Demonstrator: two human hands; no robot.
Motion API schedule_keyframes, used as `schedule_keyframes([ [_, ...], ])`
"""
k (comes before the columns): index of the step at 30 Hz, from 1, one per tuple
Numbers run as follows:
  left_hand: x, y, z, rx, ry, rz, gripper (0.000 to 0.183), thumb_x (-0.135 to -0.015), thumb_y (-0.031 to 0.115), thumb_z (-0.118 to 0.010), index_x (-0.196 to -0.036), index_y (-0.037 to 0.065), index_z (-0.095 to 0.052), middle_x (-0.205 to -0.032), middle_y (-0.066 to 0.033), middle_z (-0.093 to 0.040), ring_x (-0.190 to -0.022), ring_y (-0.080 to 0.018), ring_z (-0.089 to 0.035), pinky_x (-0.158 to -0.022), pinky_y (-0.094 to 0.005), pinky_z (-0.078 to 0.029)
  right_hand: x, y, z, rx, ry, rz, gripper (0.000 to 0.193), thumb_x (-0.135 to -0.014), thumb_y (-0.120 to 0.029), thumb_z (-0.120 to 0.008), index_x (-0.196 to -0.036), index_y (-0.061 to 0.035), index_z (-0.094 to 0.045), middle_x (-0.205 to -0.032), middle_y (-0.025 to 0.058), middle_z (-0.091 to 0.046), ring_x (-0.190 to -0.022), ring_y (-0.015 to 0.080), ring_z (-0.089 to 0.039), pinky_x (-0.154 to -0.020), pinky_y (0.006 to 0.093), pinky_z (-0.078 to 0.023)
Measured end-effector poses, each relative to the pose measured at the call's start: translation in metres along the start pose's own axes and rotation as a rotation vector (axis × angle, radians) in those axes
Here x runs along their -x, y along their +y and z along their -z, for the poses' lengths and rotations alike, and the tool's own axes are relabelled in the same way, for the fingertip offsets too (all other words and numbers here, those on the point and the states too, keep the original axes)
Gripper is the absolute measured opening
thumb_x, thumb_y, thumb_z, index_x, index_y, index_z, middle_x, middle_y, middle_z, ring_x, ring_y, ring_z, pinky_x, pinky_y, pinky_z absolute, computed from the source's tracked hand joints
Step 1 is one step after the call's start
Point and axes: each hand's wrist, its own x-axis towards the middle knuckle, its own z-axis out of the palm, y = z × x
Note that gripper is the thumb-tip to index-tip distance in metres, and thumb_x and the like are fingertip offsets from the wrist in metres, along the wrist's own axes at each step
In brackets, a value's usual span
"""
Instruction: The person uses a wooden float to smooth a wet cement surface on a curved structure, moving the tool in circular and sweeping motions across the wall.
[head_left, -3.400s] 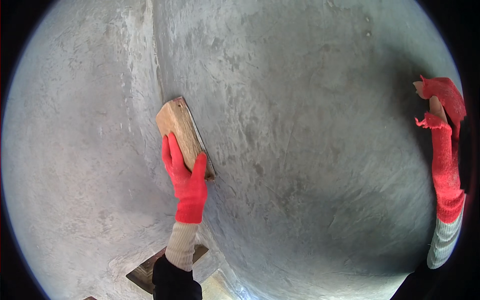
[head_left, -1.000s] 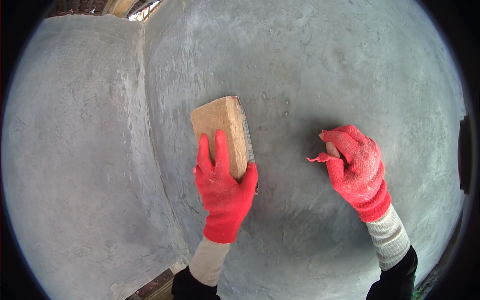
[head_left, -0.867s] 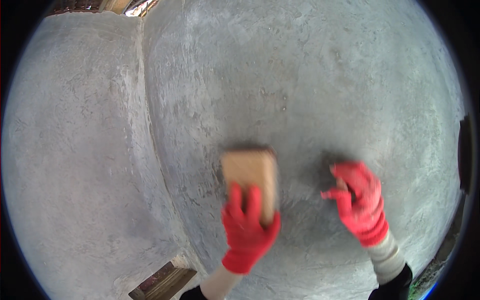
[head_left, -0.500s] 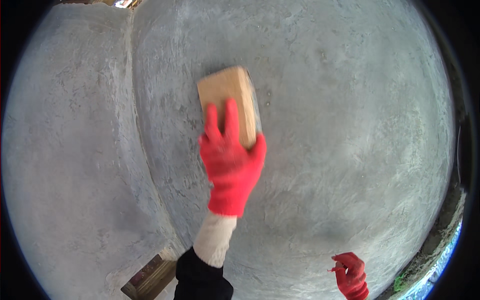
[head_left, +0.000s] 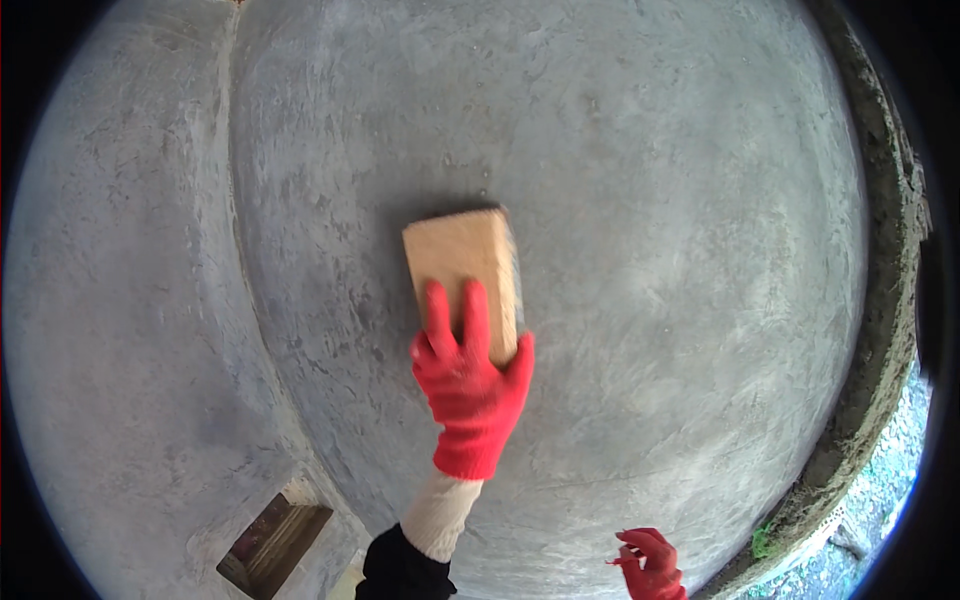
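Observation:
My left hand (head_left: 468, 385), in a red glove with a pale cuff and black sleeve, grips a light wooden block (head_left: 458, 245). Two fingers lie along the block's top and the thumb sits at its right side. The block is pressed flat to a grey plastered wall (head_left: 660, 250); a thin greyish layer shows along its right edge, its underside hidden. Low on the right, my right hand (head_left: 650, 565), also red-gloved, hangs off the wall with fingers loosely curled and a gap between them and the thumb. I see nothing in it.
A raised seam (head_left: 240, 240) runs down the left, where another grey surface (head_left: 120, 300) meets the wall. At lower left is a rectangular recess (head_left: 275, 545) with wooden-looking sides. A rough ledge (head_left: 850, 440) bounds the right, with bright ground (head_left: 885, 510) beyond.
The block and my left hand have moved down in the picture. My right hand sits further left and lower. The view has shifted, showing more of the right-hand ledge and the recess.

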Motion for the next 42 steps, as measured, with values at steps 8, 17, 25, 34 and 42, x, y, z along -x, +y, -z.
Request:
schedule_keyframes([
  [8,0.153,0.040,-0.004,0.081,-0.217,-0.113,0.071,-0.065,0.041,-0.083,-0.126,0.017,-0.057,-0.147,-0.0191,-0.033,-0.116,-0.0395,-0.043,-0.090,-0.0520,-0.041,-0.006,-0.020,-0.029,0.220,0.079,0.264,0.052,-0.081,0.008,-0.065,-0.130,-0.0055,-0.057,-0.132,0.0204,-0.055,-0.106,0.0327,-0.061,-0.081,0.0365,-0.056],
  [17,0.097,0.047,-0.020,0.087,-0.066,-0.026,0.072,-0.069,0.035,-0.080,-0.131,0.011,-0.053,-0.146,-0.0258,-0.034,-0.116,-0.0460,-0.043,-0.093,-0.0547,-0.040,0.033,-0.003,-0.004,0.249,0.114,0.185,0.052,-0.081,0.008,-0.068,-0.129,-0.0080,-0.059,-0.130,0.0172,-0.057,-0.107,0.0303,-0.062,-0.078,0.0341,-0.056],
  [25,0.094,0.043,-0.008,0.134,-0.142,-0.072,0.081,-0.071,0.034,-0.079,-0.140,0.009,-0.046,-0.152,-0.0251,-0.028,-0.121,-0.0452,-0.041,-0.098,-0.0547,-0.037,0.007,0.012,0.064,0.745,0.189,0.252,0.082,-0.076,-0.027,-0.078,-0.145,-0.0038,-0.041,-0.148,0.0334,-0.031,-0.138,0.0504,-0.031,-0.112,0.0572,-0.029],
  [34,0.126,0.030,-0.012,0.002,-0.119,-0.081,0.077,-0.077,0.038,-0.071,-0.141,0.006,-0.044,-0.151,-0.0286,-0.030,-0.122,-0.0464,-0.043,-0.100,-0.0564,-0.037,-0.165,-0.028,0.155,1.188,0.632,0.624,0.087,-0.079,-0.036,-0.074,-0.151,-0.0094,-0.034,-0.153,0.0324,-0.025,-0.142,0.0552,-0.021,-0.113,0.0671,-0.014],
  [42,0.061,0.006,-0.011,0.047,-0.049,-0.018,0.080,-0.077,0.033,-0.071,-0.145,0.007,-0.039,-0.153,-0.0283,-0.028,-0.130,-0.0458,-0.039,-0.102,-0.0567,-0.036,-0.189,-0.048,0.227,1.350,0.593,0.819,0.072,-0.081,-0.032,-0.069,-0.145,-0.0101,-0.044,-0.145,0.0226,-0.040,-0.134,0.0449,-0.037,-0.112,0.0574,-0.029],
])
